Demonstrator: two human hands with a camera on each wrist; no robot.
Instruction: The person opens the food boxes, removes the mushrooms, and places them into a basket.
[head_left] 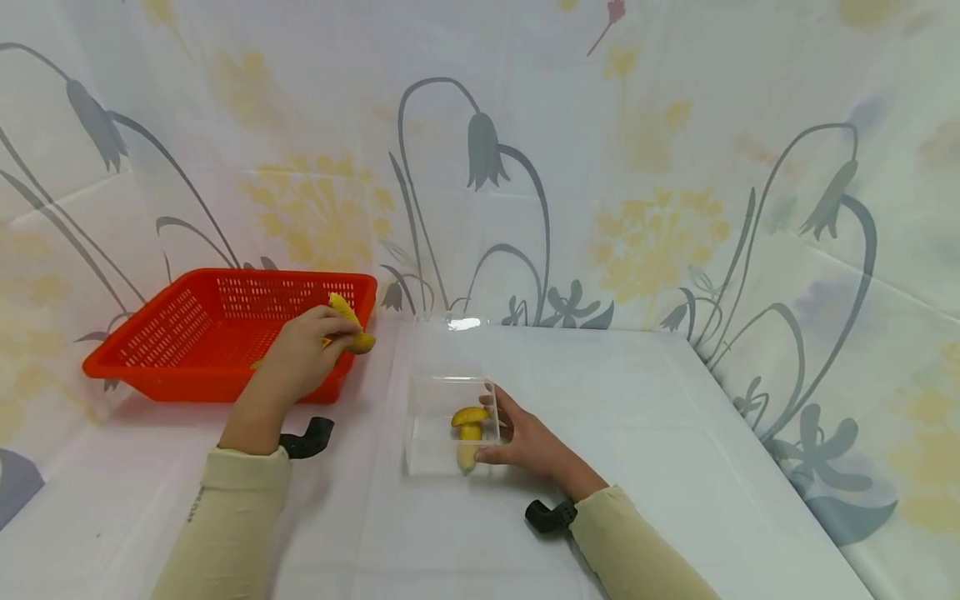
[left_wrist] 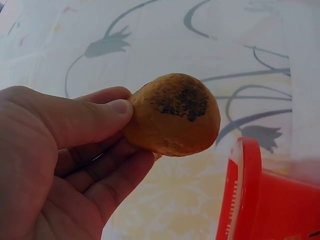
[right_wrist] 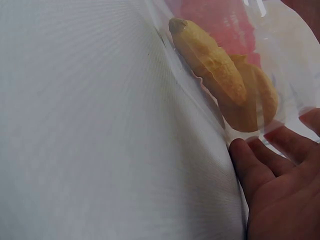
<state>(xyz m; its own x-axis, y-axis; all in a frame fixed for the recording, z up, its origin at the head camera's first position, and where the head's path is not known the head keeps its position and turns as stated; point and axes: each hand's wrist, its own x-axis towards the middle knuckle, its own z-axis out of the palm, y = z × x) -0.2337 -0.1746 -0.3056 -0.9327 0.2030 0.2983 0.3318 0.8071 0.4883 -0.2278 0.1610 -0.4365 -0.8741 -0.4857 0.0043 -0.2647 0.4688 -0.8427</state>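
Observation:
My left hand (head_left: 300,346) pinches a yellow-brown mushroom (head_left: 363,342) over the right rim of the red basket (head_left: 161,385). In the left wrist view, the mushroom's rounded cap (left_wrist: 175,122) has a dark patch, with thumb and fingers at its left side. A yellow elongated piece (head_left: 343,307) shows just above that hand; whether it is held, I cannot tell. My right hand (head_left: 532,442) grips the right side of a clear plastic box (head_left: 427,458), thumb round the near corner. Inside the box lies another yellow mushroom (head_left: 470,417), seen through the wall in the right wrist view (right_wrist: 212,62).
Behind the box stands another clear plastic piece (head_left: 450,346), hard to make out. A little yellow (head_left: 257,364) shows in the basket, partly hidden by the left wrist. White cloth (head_left: 637,417) covers the table; a flowered sheet (head_left: 510,208) hangs behind it.

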